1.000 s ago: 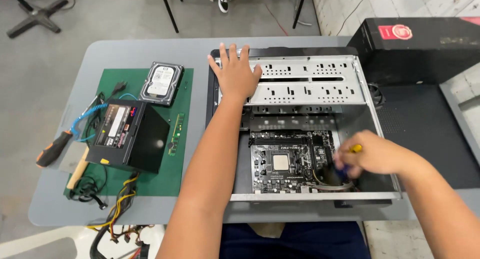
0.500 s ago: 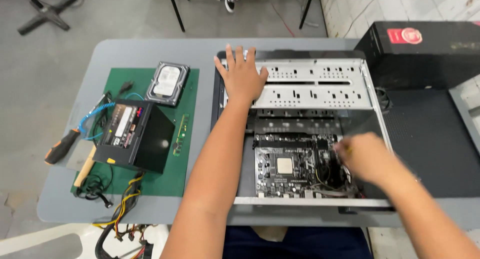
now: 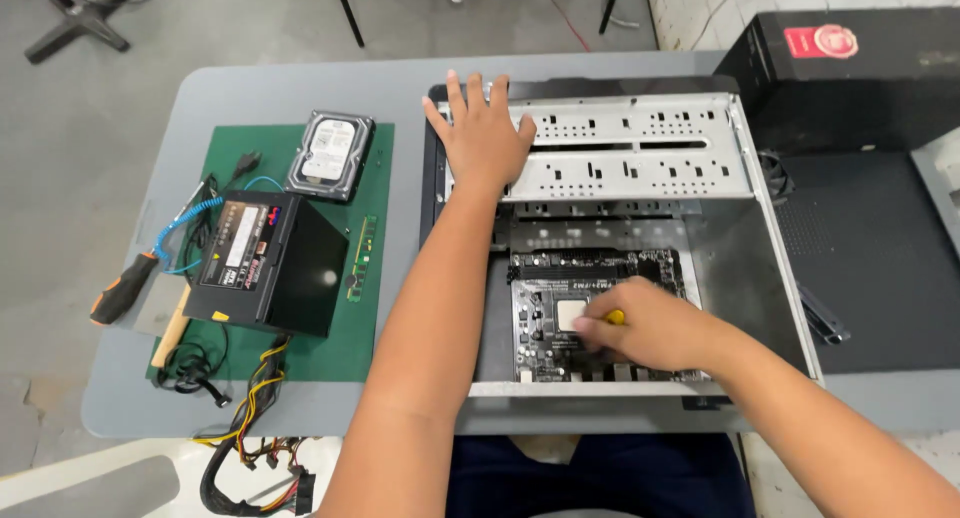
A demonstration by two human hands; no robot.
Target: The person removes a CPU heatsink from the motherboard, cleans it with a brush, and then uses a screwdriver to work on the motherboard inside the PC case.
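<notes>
Both of your hands are inside the open grey metal computer case (image 3: 745,193) lying on its side on the grey desk (image 3: 250,88). Your left hand (image 3: 482,133) is spread flat, fingers apart, pressed on the perforated silver drive-bay panel (image 3: 640,148) at the case's far edge. Your right hand (image 3: 640,326) is curled around a yellow-handled tool (image 3: 616,318), only a sliver of which shows; its tip is hidden under your fingers, over the black motherboard (image 3: 545,318) at the case's near end. Your left forearm crosses the case's left wall and covers part of the board's left margin.

Left of the case lies one green rectangular work mat (image 3: 370,338). It carries one black box-shaped power supply (image 3: 270,263), one silver hard drive (image 3: 330,156) beyond it, and one narrow green memory stick (image 3: 361,258) along the mat's right edge, near the case. One bundle of yellow and black cables (image 3: 250,418) trails from the power supply over the desk's near edge. One orange-and-black-handled tool (image 3: 122,288) and one wooden handle (image 3: 170,328) lie at the mat's left edge, with a coiled blue cable (image 3: 185,223) beside them.

Right of the case stands one black box (image 3: 850,58), and a flat black panel (image 3: 870,248) lies just beside the case's right wall. Bare desk shows between mat and case and along the far edge.
</notes>
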